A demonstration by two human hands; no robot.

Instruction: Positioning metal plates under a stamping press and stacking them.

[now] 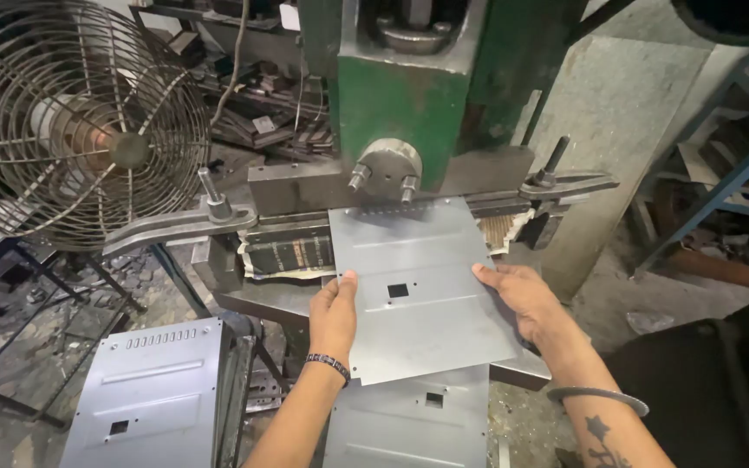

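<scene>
Overhead, both hands' grips clamp a grey metal sheet (pixel 418 277) on the green press (pixel 400 104) bed, fan (pixel 71 121) beside.

Three grey sheet-metal panels with square cutouts: one at the press (pixel 418 277), one below it (pixel 409 420), one at lower left (pixel 149 390). One green press (pixel 400 95). One wire-caged fan (pixel 80 121). Two hands.

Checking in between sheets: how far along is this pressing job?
Done: a slotted panel stands at lower left. In hand: left hand and right hand hold a sheet at the green press. Left: another sheet waits below.
</scene>
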